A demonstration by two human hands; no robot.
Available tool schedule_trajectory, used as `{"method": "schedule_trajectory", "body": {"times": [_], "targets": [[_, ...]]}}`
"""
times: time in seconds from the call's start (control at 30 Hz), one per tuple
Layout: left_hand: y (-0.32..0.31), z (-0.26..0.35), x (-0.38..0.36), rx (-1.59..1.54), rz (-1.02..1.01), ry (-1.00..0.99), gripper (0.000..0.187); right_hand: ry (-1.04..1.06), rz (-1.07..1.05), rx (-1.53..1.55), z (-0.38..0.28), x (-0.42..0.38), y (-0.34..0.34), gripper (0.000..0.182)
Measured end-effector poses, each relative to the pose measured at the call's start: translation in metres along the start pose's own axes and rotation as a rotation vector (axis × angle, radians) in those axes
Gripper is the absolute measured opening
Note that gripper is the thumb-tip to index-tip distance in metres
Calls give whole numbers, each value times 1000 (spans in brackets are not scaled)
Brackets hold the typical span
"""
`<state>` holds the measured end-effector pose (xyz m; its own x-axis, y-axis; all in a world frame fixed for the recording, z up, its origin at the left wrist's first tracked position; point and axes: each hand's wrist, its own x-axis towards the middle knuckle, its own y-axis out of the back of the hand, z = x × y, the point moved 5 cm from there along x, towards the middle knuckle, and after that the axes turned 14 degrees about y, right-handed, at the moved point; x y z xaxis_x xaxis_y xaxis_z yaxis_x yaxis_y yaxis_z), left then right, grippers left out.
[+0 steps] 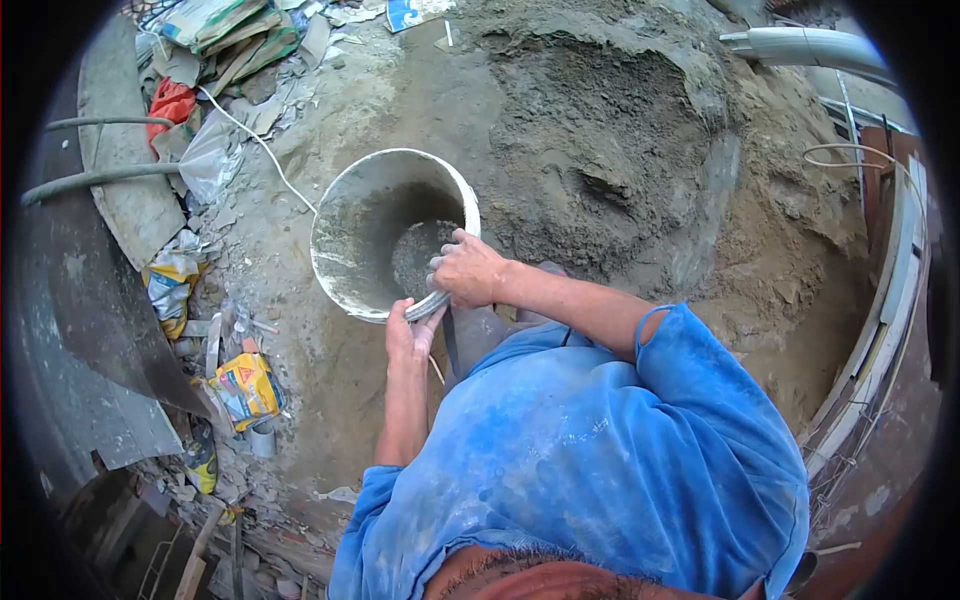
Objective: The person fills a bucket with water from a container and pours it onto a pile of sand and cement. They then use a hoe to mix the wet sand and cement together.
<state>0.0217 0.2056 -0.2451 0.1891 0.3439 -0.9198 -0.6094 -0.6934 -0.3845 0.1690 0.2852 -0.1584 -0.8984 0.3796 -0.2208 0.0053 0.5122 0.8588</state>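
A round bucket with a pale, crusted rim stands tilted on the dirty ground in front of my body, its mouth facing up. Grey material lies at its bottom. My left hand grips the bucket's near rim from outside. Just to the right of it, my right hand has its fingers bent over the same rim, reaching slightly inside. Beside the bucket on the right rises a heap of grey mortar or wet sand.
Torn bags and rubble lie at the upper left. A yellow bag sits lower left near metal sheets. A white cord runs to the bucket. Pipes and long strips edge the right side.
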Motion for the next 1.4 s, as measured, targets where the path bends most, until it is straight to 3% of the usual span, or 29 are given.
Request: {"method": "schedule_trajectory", "body": {"times": [0.03,0.1,0.17,0.23,0.27,0.33,0.43,0.47,0.57,0.63,0.73,0.9,0.93,0.97,1.03,1.13,1.2,1.27,1.4], "targets": [[2,12,3,13,4,-7,51,-9,-6,6,9,5,7,30],[3,34,7,45,56,-23,45,-28,469,67,28,1,36,43],[5,62,15,166,118,-71,42,-319,670,237,68,-4,42,59],[-8,85,22,238,109,-78,40,-686,669,573,111,-13,35,67],[-22,98,20,335,119,-115,40,-708,682,575,131,-12,31,67],[-41,125,28,492,132,-147,42,-881,628,822,174,-8,-9,84],[-93,158,38,717,94,-172,49,-817,762,951,219,1,-32,90],[-112,169,43,731,95,-176,49,-926,694,1254,217,-5,-12,84],[-174,205,77,948,80,-241,56,-793,850,1375,301,17,-107,72],[-215,231,114,1209,46,-246,59,-914,783,1636,295,-9,-46,56],[-310,248,151,1376,13,-228,61,-989,910,1554,344,-20,-41,43],[-416,269,230,1553,-90,-54,62,-1091,1241,1621,396,-42,-20,39],[-431,274,254,1555,-87,-32,75,-1169,1283,1623,405,-49,-18,39],[-447,273,266,1591,-105,-18,75,-1254,1326,1635,410,-55,-19,40],[-482,273,286,1642,-68,-174,83,-1350,1451,1616,420,-66,-16,38],[-514,286,326,1980,-94,-178,87,-1610,1588,1494,421,-81,-33,38],[-516,320,379,2237,-166,-181,86,-1938,1612,1409,405,-93,-48,39],[-532,334,385,2273,-23,16,81,-2068,1718,1390,389,-99,-68,39],[-554,386,440,2415,121,211,68,-2361,2010,1320,343,-90,-88,38]]}}
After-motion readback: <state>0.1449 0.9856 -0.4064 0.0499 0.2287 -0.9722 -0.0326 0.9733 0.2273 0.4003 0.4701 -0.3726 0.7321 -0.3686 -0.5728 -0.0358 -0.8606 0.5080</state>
